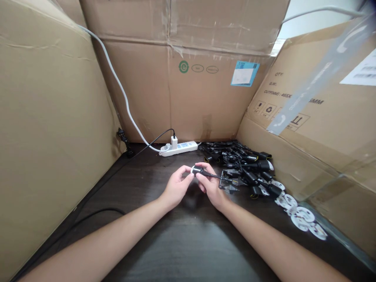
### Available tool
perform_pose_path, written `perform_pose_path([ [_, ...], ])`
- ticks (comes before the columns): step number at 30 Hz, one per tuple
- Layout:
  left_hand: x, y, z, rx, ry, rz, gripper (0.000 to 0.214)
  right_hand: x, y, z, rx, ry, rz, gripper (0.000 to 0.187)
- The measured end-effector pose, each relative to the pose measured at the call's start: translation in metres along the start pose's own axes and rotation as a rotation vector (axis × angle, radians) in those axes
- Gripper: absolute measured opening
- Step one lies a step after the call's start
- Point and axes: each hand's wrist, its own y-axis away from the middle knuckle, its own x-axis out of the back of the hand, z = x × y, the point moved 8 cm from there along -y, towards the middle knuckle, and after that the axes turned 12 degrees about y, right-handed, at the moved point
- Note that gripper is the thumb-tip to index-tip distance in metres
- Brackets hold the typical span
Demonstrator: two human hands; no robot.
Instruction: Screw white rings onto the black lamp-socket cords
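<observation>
Where two hands [176, 187] [210, 184] meet, one socket [198, 170]

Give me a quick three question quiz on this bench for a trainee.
1. What do the left hand and right hand hold between them?
2. True or false: the white charger is plugged into the power strip.
3. Where do the white plastic rings lie on the dark table?
A. To the right of the heap of black parts, nearer the person
B. On the power strip
C. Inside the left hand

Key:
1. A small black part with a white ring
2. True
3. A
</observation>
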Motion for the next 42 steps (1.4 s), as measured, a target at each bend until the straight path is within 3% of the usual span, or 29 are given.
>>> perform_pose_path([
  [18, 0.002, 0.001, -0.003, -0.005, -0.067, 0.012, 0.031, 0.006, -0.003, 0.003, -0.006, -0.049, 0.103, 0.032],
  [26, -0.002, 0.003, 0.004, -0.056, -0.117, -0.017, 0.026, 0.004, -0.003, 0.009, -0.027, -0.070, 0.060, 0.032],
  [42, -0.004, 0.003, 0.000, 0.002, -0.045, -0.028, 0.031, 0.004, -0.003, 0.018, -0.097, -0.105, 0.014, 0.032],
])
